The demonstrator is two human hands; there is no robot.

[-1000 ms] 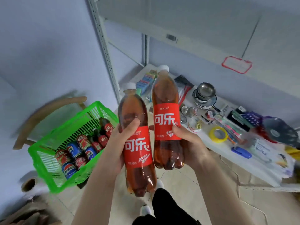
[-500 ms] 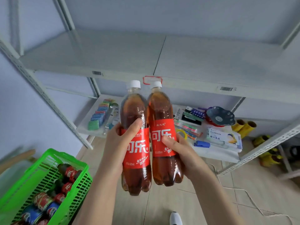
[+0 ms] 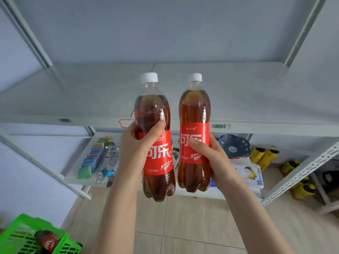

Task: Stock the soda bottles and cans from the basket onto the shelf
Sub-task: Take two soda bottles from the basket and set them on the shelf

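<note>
From the head camera, both forearms reach up and forward from the bottom of the view, each hand carrying one cola bottle upright.

The left hand (image 3: 135, 149) wraps round the left bottle (image 3: 157, 162) at the top of its red label. The thumb lies across the front just above the label and the fingers curl behind, out of sight. The wrist bends slightly inward.

The right hand (image 3: 216, 162) grips the right bottle (image 3: 194, 110) from its right side, with the thumb pressed flat on the label front and the palm cupping the lower body. This bottle sits a little higher and farther forward than the other. The two bottles are near each other with a narrow gap between them, and both white caps point up.

Beyond and above both hands runs the white shelf (image 3: 238, 92); the bottles are held in front of its edge, apart from it.

Below and left of the left forearm, on the floor, is a corner of the green basket (image 3: 23, 233) with a third bottle (image 3: 48, 241) lying in it.

On the lower shelf board behind the hands, a row of sponges (image 3: 91, 158) lies left of the left hand and a blue bowl (image 3: 234, 145) right of the right hand.
</note>
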